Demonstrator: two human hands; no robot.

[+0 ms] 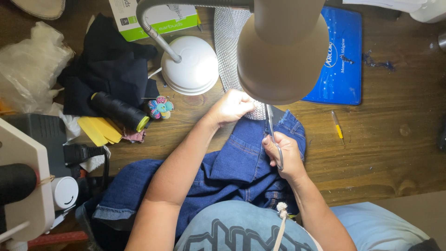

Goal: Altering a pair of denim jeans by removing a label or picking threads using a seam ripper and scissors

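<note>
A blue denim garment [232,162] lies on the wooden table in front of me. My right hand [285,155] grips metal scissors [271,128], blades pointing away toward a strip of silver rhinestone mesh [230,42]. My left hand [231,107] pinches the near end of that mesh where it meets the denim. The lamp head [281,51] hides part of the mesh and the scissor tips.
A white lamp base [193,65] stands behind my left hand. Black cloth [109,65], a black thread spool [118,111], yellow pieces [97,130] and a small flower [160,107] lie left. A blue case [341,60] and yellow-handled tool [337,125] lie right. A sewing machine [23,176] sits far left.
</note>
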